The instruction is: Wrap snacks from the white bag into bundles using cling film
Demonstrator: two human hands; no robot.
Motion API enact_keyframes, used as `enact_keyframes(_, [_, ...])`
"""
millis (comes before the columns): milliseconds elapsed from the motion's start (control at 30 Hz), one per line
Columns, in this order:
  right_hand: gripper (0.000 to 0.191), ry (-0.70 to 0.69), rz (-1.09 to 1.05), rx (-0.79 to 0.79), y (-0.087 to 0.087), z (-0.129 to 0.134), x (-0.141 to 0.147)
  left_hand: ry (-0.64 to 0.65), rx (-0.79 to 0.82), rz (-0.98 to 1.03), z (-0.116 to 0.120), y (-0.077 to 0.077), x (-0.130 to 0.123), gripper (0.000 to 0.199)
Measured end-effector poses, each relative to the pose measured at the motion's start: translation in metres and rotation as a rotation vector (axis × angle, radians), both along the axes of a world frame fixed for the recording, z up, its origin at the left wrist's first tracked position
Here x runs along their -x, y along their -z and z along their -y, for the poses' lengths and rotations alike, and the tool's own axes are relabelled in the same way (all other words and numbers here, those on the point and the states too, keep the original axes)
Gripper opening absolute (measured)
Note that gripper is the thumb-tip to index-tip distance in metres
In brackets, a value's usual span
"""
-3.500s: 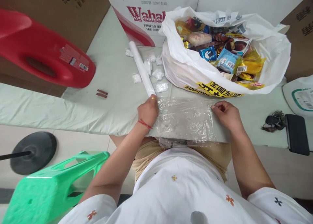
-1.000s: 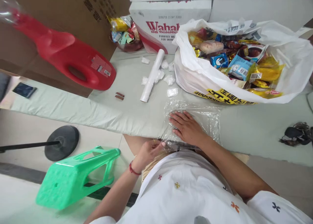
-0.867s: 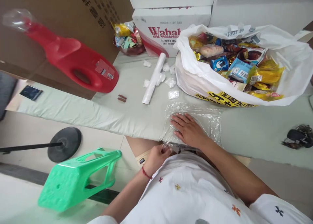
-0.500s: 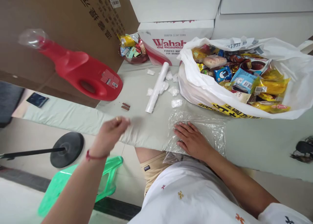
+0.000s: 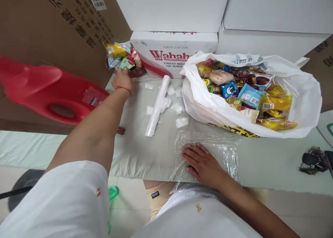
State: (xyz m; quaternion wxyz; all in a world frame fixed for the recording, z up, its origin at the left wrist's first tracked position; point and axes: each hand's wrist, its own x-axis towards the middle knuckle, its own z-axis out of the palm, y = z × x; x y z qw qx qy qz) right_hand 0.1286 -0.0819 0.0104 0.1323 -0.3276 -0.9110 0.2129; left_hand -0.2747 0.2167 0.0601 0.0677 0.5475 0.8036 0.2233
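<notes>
My left hand (image 5: 122, 80) reaches to the back left, at the near side of a dark red bowl (image 5: 140, 71) heaped with wrapped snacks (image 5: 117, 54). Its fingertips bend down toward the wrappers and are mostly hidden, so I cannot make out whether they grip one. My right hand (image 5: 204, 161) lies flat, fingers a little spread, on a clear plastic bag (image 5: 225, 149) at the table's front edge. A white roll (image 5: 158, 104) lies between the hands, with several crumpled clear plastic bits (image 5: 181, 122) around it.
A big white bag (image 5: 197, 99) full of packaged snacks stands at the right. Beside my left forearm leans a red bottle (image 5: 65, 92). A Wahaha carton (image 5: 179, 45) stands at the back, and keys (image 5: 313, 160) lie far right. Two small brown pieces (image 5: 120, 130) lie near my left forearm.
My left hand has moved from above the table's front edge forward to the snack bowl. My right hand stays flat on the clear bag. The view has shifted slightly.
</notes>
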Motion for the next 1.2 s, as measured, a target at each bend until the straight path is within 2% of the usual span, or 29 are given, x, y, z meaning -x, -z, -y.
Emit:
enact_keyframes(100, [0.045, 0.002, 0.001, -0.01, 0.0, 0.0, 0.0, -0.005, 0.006, -0.079, 0.014, 0.006, -0.009, 0.024])
enact_keyframes(500, [0.045, -0.008, -0.016, -0.067, 0.005, 0.002, -0.001, 0.193, -0.006, -0.364, 0.103, 0.01, -0.048, 0.027])
enact_keyframes(633, [0.043, 0.003, -0.026, -0.083, 0.007, 0.002, -0.001, 0.246, -0.049, -0.361, 0.131, 0.006, -0.06, 0.026])
enact_keyframes(733, [0.043, 0.004, -0.037, -0.091, 0.011, 0.002, -0.001, 0.267, -0.081, -0.366, 0.153, -0.004, -0.068, 0.026])
enact_keyframes(833, [0.043, 0.006, -0.052, -0.095, 0.013, 0.001, -0.001, 0.289, -0.129, -0.375, 0.177, -0.026, -0.08, 0.031])
enact_keyframes(900, [0.042, 0.01, -0.063, -0.098, 0.014, 0.001, -0.001, 0.306, -0.18, -0.398, 0.193, -0.048, -0.092, 0.032])
enact_keyframes(1033, [0.039, 0.01, -0.074, -0.103, 0.013, 0.001, -0.002, 0.401, -0.296, -0.433, 0.221, -0.108, -0.125, 0.027])
enact_keyframes(1200, [0.038, 0.016, -0.09, -0.109, 0.014, 0.001, -0.002, 0.668, -0.486, -0.386, 0.24, -0.185, -0.18, 0.022])
